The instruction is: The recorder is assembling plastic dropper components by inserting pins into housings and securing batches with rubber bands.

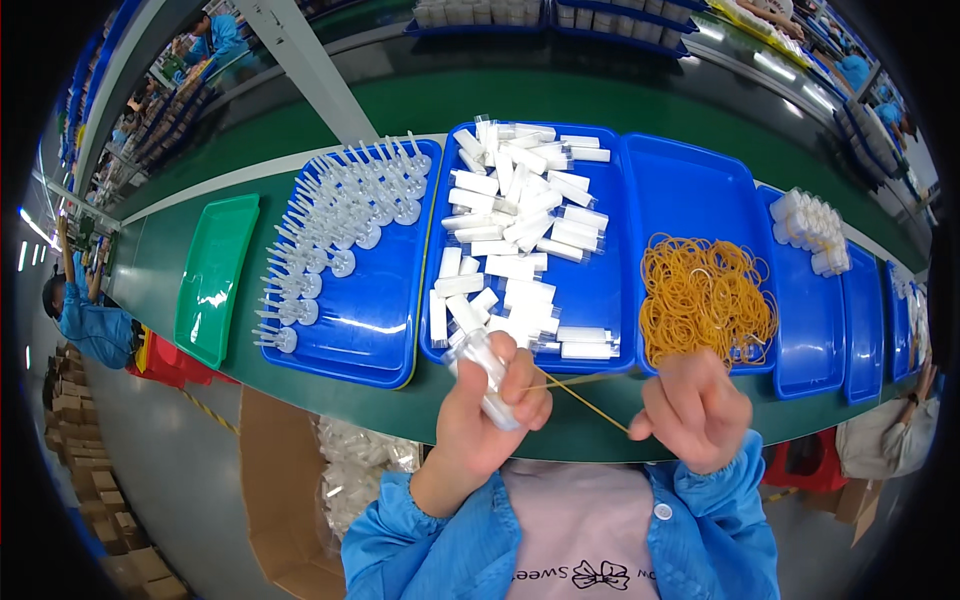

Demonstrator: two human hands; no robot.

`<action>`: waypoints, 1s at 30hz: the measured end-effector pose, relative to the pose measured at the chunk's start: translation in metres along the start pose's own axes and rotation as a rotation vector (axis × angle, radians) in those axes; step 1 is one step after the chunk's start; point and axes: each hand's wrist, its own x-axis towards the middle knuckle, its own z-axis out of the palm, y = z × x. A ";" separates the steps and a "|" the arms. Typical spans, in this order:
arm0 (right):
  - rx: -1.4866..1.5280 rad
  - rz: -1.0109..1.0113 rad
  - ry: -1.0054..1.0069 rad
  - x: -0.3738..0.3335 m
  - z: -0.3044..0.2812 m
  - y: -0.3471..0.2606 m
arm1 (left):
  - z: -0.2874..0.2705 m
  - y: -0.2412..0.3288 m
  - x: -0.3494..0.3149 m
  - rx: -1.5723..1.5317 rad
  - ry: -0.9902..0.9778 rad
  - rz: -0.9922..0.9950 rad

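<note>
Upright in my left hand (480,410) is a small bundle of clear-and-white plastic tubes (474,352), with my fingers wrapped round it. A yellow rubber band (590,402) stretches from that bundle across to my right hand (697,408), whose fingers pinch its far end. Just beyond the right hand, a heap of orange-yellow rubber bands (705,300) lies in a blue tray (690,190). Past my left hand, a larger blue tray (612,270) holds many loose white tubes with clear ends (520,215).
To the left, rows of clear plunger-like parts (365,200) fill part of a blue tray (375,345), beside a green tray (215,280). Banded white bundles (810,230) sit at right. Below the bench (575,435) stands a cardboard box (280,490). Co-workers (95,320) sit along both sides.
</note>
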 end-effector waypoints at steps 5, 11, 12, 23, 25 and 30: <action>0.212 0.295 0.120 -0.002 -0.030 0.022 | 0.008 0.004 0.003 0.630 -0.091 0.306; -0.980 0.028 0.020 0.003 -0.005 0.040 | 0.019 -0.001 0.004 1.805 0.056 0.420; -1.230 -0.155 0.060 0.003 -0.005 0.047 | 0.020 -0.002 0.003 1.870 0.024 0.306; -1.667 -0.488 0.579 -0.055 -0.027 -0.061 | -0.006 0.036 0.021 2.321 0.233 0.494; -1.716 -0.597 0.783 -0.072 -0.045 -0.098 | -0.019 0.039 0.022 2.403 0.225 0.383; -1.720 -0.761 1.110 -0.100 -0.114 -0.172 | -0.013 0.009 0.037 2.342 0.132 0.292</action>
